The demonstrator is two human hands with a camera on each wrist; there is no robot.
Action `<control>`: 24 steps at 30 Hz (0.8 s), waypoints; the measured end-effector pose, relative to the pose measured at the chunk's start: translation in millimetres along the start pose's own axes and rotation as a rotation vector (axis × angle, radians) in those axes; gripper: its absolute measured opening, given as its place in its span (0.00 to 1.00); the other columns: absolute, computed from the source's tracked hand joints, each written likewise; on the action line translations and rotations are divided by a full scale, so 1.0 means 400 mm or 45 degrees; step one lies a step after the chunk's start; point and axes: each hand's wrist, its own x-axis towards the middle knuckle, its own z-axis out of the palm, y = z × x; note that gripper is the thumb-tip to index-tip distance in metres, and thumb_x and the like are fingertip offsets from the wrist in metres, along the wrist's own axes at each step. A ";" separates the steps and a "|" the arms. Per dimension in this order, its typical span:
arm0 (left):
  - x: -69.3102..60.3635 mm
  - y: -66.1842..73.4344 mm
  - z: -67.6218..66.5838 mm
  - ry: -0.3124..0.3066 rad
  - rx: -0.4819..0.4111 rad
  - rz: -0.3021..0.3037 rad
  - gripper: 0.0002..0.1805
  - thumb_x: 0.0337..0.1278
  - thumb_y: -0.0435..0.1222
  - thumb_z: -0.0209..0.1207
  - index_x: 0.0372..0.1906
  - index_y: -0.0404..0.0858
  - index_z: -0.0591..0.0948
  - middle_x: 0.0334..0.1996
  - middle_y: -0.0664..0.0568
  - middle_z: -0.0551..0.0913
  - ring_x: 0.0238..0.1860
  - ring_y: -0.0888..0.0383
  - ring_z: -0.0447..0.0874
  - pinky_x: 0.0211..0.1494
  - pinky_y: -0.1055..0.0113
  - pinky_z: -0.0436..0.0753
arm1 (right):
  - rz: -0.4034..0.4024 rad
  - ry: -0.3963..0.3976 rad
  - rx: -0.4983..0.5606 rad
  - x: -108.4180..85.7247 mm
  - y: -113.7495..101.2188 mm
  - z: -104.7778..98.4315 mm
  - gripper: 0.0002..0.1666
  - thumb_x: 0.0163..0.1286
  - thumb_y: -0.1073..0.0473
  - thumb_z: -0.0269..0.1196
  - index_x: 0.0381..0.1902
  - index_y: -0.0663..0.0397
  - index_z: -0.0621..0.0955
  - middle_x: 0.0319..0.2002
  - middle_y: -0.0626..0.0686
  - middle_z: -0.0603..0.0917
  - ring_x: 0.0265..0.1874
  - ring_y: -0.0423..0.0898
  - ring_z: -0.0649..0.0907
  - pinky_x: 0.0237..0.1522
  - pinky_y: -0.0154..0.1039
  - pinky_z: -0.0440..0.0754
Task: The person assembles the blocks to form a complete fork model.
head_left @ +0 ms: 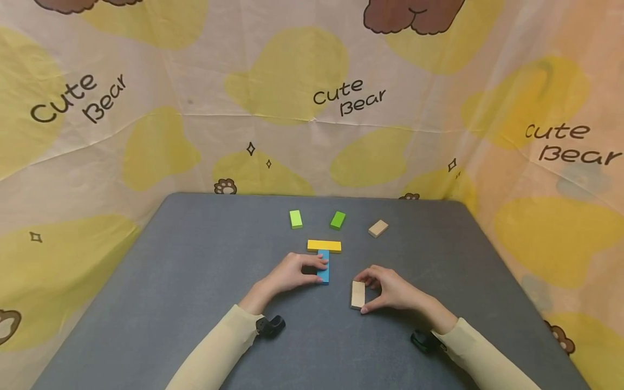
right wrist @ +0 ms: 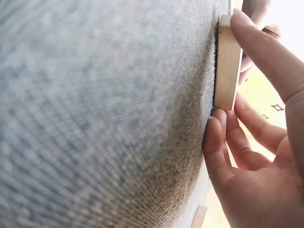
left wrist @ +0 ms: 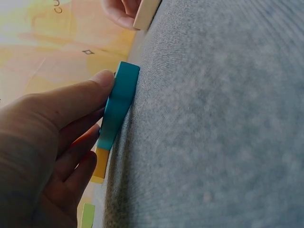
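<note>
Mid-frame, left hand (head_left: 292, 272) pinches blue block (head_left: 325, 272), seemingly touching yellow block (head_left: 324, 246); right hand (head_left: 392, 290) grips wooden block (head_left: 358, 295); above, green block (head_left: 338, 220), tan block (head_left: 378, 228).

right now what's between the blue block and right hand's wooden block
The head view shows bare tabletop between the blue block and the wooden block.

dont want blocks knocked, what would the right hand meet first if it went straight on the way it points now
Most likely the blue block, held by the left hand, with the pale wooden block in the right hand leading; exact height is unclear.
</note>
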 end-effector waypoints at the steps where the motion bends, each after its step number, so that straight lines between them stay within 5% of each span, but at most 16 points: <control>1: -0.001 0.001 0.000 -0.001 0.000 -0.002 0.20 0.50 0.44 0.68 0.51 0.47 0.84 0.52 0.59 0.83 0.62 0.64 0.74 0.65 0.61 0.72 | 0.010 -0.003 0.008 0.000 -0.002 0.000 0.38 0.46 0.41 0.75 0.53 0.49 0.77 0.45 0.43 0.79 0.44 0.40 0.79 0.48 0.33 0.81; 24: -0.001 0.004 0.006 -0.014 0.003 -0.025 0.20 0.50 0.46 0.68 0.51 0.49 0.84 0.52 0.63 0.82 0.62 0.65 0.73 0.65 0.61 0.73 | -0.074 0.014 0.134 0.004 -0.008 -0.003 0.37 0.46 0.43 0.75 0.54 0.48 0.79 0.47 0.44 0.81 0.46 0.42 0.82 0.50 0.34 0.81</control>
